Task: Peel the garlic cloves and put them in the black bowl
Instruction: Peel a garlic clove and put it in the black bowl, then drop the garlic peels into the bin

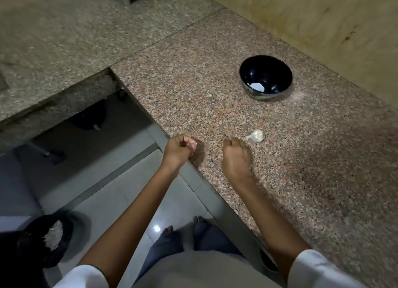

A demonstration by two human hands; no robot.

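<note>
Garlic bulb (257,135): on the granite counter (312,158), at 1 o'clock from the right hand (235,156), just beside its fingers.
Bulb axis: stem tip points to 8 o'clock, toward that hand.
Right hand grip: fingers curled under; contents cannot be told.
Left hand (178,148) grip: curled, pinching a pale fragment (194,146); clove or skin undetermined.
Black bowl (266,60): 12 o'clock from the bulb, well apart.
Nearer hand: right, so it probably takes the bulb.

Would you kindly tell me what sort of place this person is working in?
Most likely a home kitchen: a speckled granite counter, a black bowl and a garlic bulb on it, and a tiled floor below.
</note>
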